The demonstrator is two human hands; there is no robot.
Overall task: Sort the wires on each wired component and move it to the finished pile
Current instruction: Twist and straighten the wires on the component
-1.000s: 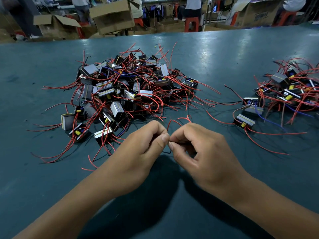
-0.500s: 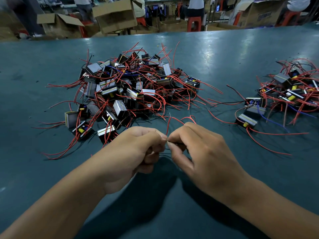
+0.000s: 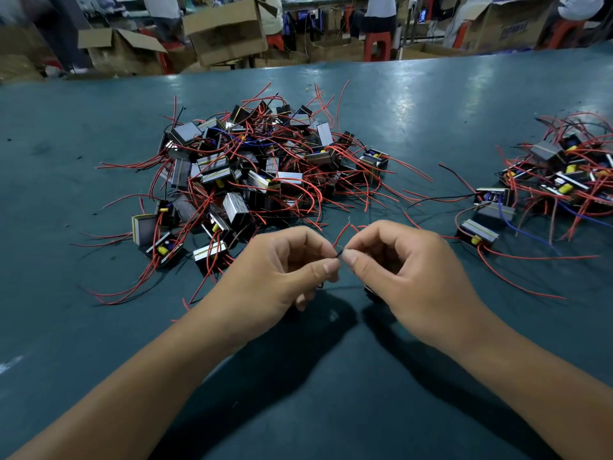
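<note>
I can read no text anywhere in my view. The cardboard box (image 3: pixel 517 24), far beyond my right hand (image 3: pixel 418 280) at the back of the room, carries dark blue printing on its side, but the letters are too blurred to make out. The small boxy components in the heap (image 3: pixel 252 174) ahead of my left hand (image 3: pixel 275 277) and in the pile (image 3: pixel 560 180) out past my right hand show only yellow stripes and tabs, with no markings I can read.
</note>
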